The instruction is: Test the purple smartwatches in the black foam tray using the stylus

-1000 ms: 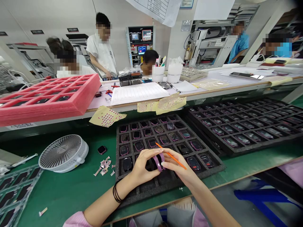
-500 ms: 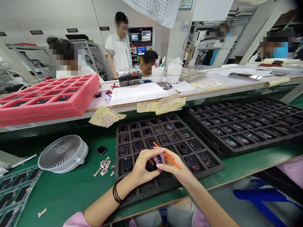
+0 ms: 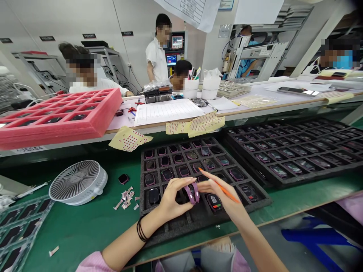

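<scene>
Over the near part of a dark foam tray (image 3: 262, 200), my left hand (image 3: 174, 198) grips a purple watch case (image 3: 192, 193) between thumb and fingers. The case is tilted up and looks like two parallel purple rims. My right hand (image 3: 224, 192) is just right of it, holding an orange stick (image 3: 228, 192) that lies across the hand, its fingertips near the case. Beneath the right hand, a watch with a lit screen (image 3: 214, 202) sits in a tray compartment. Other purple-rimmed watches fill compartments behind and beside the hands.
A round white fan (image 3: 78, 182), a loose watch (image 3: 123, 178) and small strips (image 3: 124, 198) lie left on the green mat. Another watch tray (image 3: 295, 151) is at right. A raised shelf holds a pink foam tray (image 3: 99, 121) and papers (image 3: 168, 111). Several people are beyond.
My right hand has moved right, away from the case, with the orange stick. The case now shows its purple edges more fully. A standing person in the background has shifted right.
</scene>
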Motion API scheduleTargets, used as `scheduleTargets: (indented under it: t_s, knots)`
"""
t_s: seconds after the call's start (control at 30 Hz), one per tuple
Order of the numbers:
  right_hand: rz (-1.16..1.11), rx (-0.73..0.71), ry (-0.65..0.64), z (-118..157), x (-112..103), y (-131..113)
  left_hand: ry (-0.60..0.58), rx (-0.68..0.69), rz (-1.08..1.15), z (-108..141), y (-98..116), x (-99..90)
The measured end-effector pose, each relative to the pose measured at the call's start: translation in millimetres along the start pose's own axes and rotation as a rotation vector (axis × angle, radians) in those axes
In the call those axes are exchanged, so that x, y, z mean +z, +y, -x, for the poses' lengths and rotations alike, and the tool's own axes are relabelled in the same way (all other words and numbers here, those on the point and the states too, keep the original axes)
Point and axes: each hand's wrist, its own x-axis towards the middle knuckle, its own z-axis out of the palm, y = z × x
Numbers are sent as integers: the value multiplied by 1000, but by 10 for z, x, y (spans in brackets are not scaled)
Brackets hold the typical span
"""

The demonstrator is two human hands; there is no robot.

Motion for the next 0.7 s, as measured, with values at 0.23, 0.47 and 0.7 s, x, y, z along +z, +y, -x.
scheduleTargets:
  t_s: [0.23, 0.47, 0.7]
  knots:
    - [343, 32, -121, 208, -131, 2, -12, -9, 6, -4, 13, -9]
    - [178, -334, 287, 78, -108, 54, -26, -130, 25, 32, 5, 10]
    - [124, -422, 282, 19, -10, 138, -71, -158, 41, 52, -29, 16]
